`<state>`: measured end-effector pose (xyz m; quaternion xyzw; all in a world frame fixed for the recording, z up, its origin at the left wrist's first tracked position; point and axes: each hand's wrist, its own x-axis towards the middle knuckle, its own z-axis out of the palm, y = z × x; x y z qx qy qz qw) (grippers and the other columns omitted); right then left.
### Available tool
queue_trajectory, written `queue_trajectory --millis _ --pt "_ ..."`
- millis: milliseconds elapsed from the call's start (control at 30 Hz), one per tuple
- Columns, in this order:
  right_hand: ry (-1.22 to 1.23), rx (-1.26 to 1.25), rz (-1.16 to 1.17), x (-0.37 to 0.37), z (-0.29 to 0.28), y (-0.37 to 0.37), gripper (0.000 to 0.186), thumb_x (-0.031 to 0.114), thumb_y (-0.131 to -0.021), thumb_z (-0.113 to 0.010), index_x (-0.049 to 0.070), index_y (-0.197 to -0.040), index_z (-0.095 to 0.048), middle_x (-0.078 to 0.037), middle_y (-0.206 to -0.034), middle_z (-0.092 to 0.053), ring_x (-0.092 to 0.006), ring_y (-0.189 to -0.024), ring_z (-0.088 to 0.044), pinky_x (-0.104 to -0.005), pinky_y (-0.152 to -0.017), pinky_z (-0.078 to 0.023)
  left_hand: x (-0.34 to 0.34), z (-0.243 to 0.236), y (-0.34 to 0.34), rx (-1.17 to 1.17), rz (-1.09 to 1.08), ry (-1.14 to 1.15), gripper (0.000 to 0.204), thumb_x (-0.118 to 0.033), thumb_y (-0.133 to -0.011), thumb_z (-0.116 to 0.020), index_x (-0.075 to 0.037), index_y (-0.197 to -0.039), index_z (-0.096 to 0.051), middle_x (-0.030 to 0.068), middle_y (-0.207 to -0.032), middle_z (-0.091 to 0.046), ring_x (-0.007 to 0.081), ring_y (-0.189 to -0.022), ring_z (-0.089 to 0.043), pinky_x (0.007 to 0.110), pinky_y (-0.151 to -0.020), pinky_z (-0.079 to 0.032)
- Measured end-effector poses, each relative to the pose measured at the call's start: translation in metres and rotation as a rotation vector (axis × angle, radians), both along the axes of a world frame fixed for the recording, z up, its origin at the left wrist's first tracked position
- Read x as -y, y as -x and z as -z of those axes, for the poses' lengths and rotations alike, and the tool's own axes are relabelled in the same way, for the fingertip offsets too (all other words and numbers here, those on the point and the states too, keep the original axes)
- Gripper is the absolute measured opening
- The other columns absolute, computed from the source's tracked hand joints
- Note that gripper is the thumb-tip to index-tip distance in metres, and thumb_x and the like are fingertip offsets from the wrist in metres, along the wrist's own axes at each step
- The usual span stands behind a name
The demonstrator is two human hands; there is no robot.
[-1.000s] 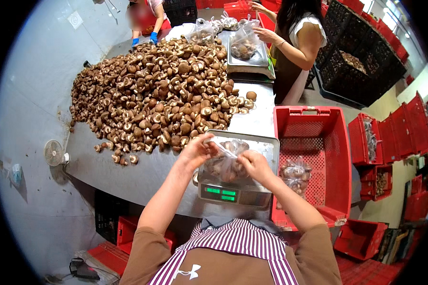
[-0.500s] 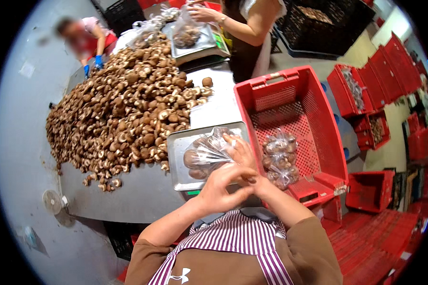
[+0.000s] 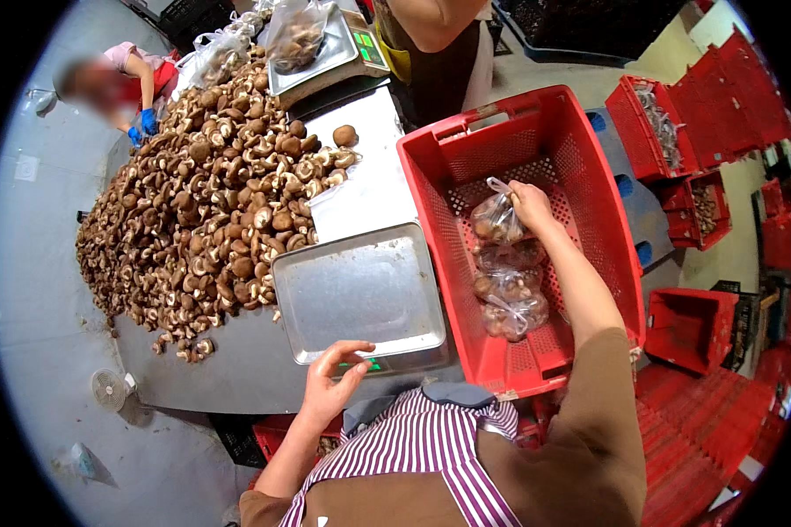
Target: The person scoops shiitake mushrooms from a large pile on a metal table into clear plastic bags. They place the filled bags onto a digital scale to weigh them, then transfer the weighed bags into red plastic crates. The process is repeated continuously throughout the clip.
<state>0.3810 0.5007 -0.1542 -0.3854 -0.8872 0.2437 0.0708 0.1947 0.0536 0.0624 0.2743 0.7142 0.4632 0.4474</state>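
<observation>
From my remote post I had the right grip [image 3: 531, 209] reaching into the red crate [image 3: 593, 202], its fingers pinched together on the gathered top of a clear bag [image 3: 498, 221] of mushrooms. That bag was inside the crate, toward the far end, with its plastic loop sticking up left of the fingertips. More filled bags [image 3: 512, 316] lay in a row on the near side of it, close together along the crate's left half.

My left grip [image 3: 328, 379] was spread and held nothing, thumb and fingers apart at the near edge of the scale tray [image 3: 360, 290]; I could not tell whether it touched the metal. The tray was bare, just left of the crate. On the surface [image 3: 237, 373], a big heap [image 3: 193, 211] of loose mushrooms spread to the left and far side, and one mushroom [image 3: 344, 135] sat apart on a white sheet [image 3: 360, 189]. Beyond, another scale [image 3: 360, 66] carried a filled bag. At far left, a worker's blue glove [image 3: 148, 121] was beside the heap.
</observation>
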Motion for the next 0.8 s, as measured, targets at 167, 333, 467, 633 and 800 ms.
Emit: queue_trajectory --millis 167,333,467,633,800 --pt "0.201 0.228 0.087 0.019 0.079 0.018 0.029 0.033 -0.096 -0.053 0.013 -0.114 -0.064 -0.014 -0.115 -0.065 -0.037 -0.111 -0.058 -0.0437 -0.1 -0.042 0.031 0.036 -0.006 0.012 -0.152 0.079 0.025 -0.002 -0.088 -0.06 0.001 -0.113 -0.063 0.01 -0.108 -0.069 0.0145 -0.09 -0.067 0.03 -0.084 -0.051" --pt "0.273 -0.094 0.162 0.018 0.087 0.026 0.034 0.031 -0.096 -0.052 0.007 -0.116 -0.065 -0.016 -0.116 -0.066 -0.0376 -0.11 -0.059 -0.0434 -0.098 -0.044 0.048 0.061 -0.007 -0.053 -0.141 0.197 0.025 -0.002 -0.092 -0.058 0.002 -0.117 -0.06 0.0108 -0.11 -0.067 0.0147 -0.094 -0.065 0.029 -0.084 -0.053" --pt "0.14 0.067 0.208 -0.009 0.066 -0.013 0.044 0.039 -0.093 -0.056 0.01 -0.125 -0.063 -0.016 -0.129 -0.059 -0.0355 -0.125 -0.051 -0.0455 -0.104 -0.04 0.057 0.073 -0.008 -0.079 -0.187 0.227 0.025 0.0 -0.089 -0.058 0.002 -0.113 -0.063 0.009 -0.104 -0.069 0.0138 -0.085 -0.066 0.029 -0.08 -0.053" --pt "0.47 0.3 0.476 0.005 0.105 -0.052 0.084 0.065 -0.085 -0.057 0.019 -0.152 -0.034 -0.019 -0.158 -0.023 -0.0411 -0.144 -0.022 -0.0525 -0.117 -0.021 0.051 0.081 0.003 -0.009 -0.192 0.207 0.024 0.001 -0.09 -0.057 0.002 -0.113 -0.063 0.0085 -0.104 -0.068 0.0141 -0.085 -0.066 0.028 -0.08 -0.052" --pt "0.584 0.224 0.457 0.052 0.11 -0.022 0.09 0.066 -0.086 -0.054 0.019 -0.156 -0.022 -0.018 -0.16 -0.019 -0.0427 -0.147 -0.013 -0.0544 -0.119 -0.016 0.051 0.084 0.001 0.014 -0.227 0.233 0.022 0.001 -0.091 -0.057 0.002 -0.112 -0.063 0.0083 -0.104 -0.068 0.014 -0.085 -0.066 0.028 -0.08 -0.052"
